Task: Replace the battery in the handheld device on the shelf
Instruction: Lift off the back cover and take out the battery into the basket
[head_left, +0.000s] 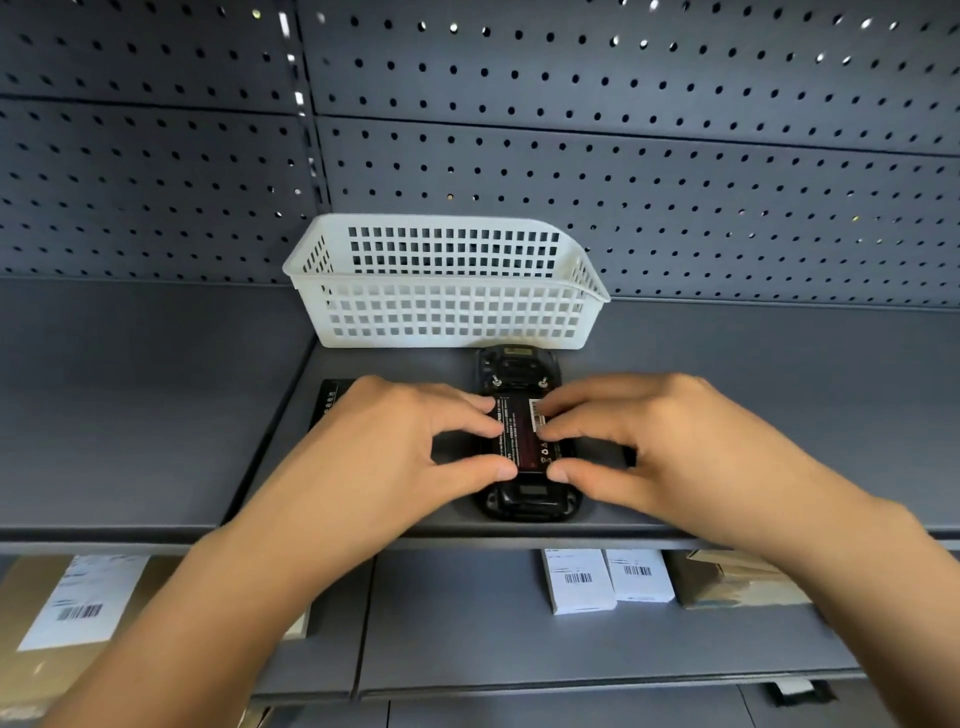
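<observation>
A black handheld device (524, 499) lies face down on the grey shelf (156, 415), its back open. A dark battery (522, 434) with white print and a barcode label sits in its bay. My left hand (410, 441) rests on the battery's left edge, with fingertips and thumb touching it. On the battery's right edge lies my right hand (639, 441), its fingers over the barcode label and its thumb at the lower corner. Another flat black piece (327, 402), partly hidden, lies behind my left hand.
A white plastic lattice basket (447, 280) stands just behind the device, against the perforated back panel (675, 182). On the lower shelf lie two small white boxes (605, 579) with barcodes, a cardboard box (737, 579) at right and a labelled carton (78, 603) at left.
</observation>
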